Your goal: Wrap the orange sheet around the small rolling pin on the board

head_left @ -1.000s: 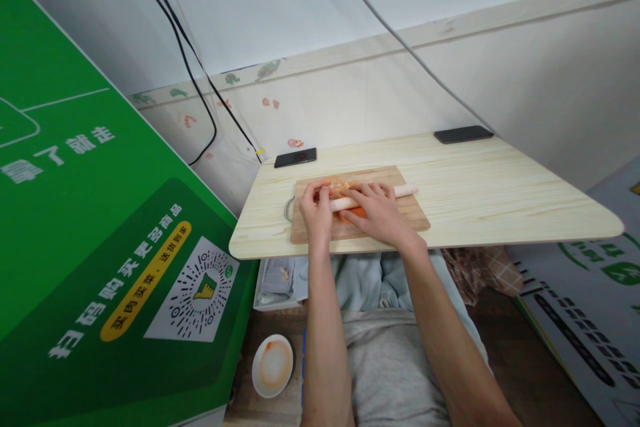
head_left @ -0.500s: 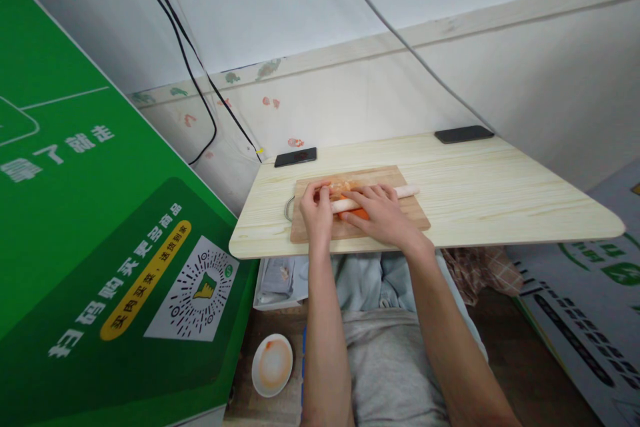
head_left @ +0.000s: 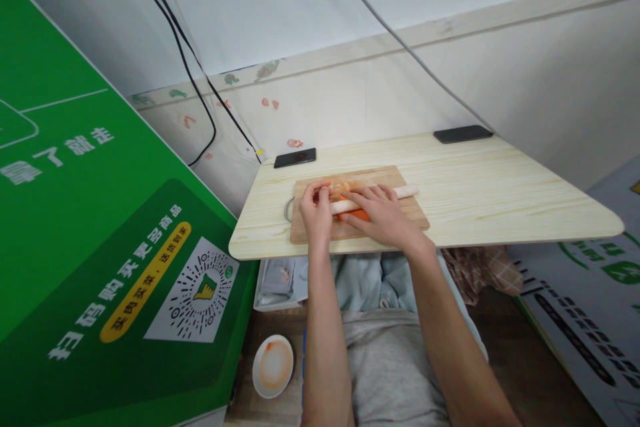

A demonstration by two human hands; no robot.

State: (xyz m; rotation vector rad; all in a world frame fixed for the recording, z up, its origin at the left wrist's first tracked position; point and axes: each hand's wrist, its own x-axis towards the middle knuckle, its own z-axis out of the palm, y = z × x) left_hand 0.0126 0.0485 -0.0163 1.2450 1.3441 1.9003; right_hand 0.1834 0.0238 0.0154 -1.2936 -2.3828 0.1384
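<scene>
A pale wooden rolling pin [head_left: 406,192] lies slantwise over a wooden cutting board [head_left: 413,219]. Orange, dough-like material [head_left: 357,215] shows under its near side, and a shiny, translucent orange patch [head_left: 341,188] lies beyond it; whether that is film or food I cannot tell. My left hand [head_left: 316,212] is closed round the pin's left end, fingers curled, hiding that end. Across the middle of the pin rests my right hand [head_left: 383,213], its fingers over the far side and its thumb on the near side by the orange material.
Two dark phones lie on the pale wood-grain table [head_left: 520,193]: one phone [head_left: 295,158] at back left, another phone [head_left: 463,134] at back right. A metal handle [head_left: 289,209] juts from the board. Below are a stained white bowl [head_left: 273,367] and a white box [head_left: 280,280]. A green panel [head_left: 125,247] stands left.
Both hands, the rolling pin and the board keep almost the same places. Only a very slight shift of the whole view shows.
</scene>
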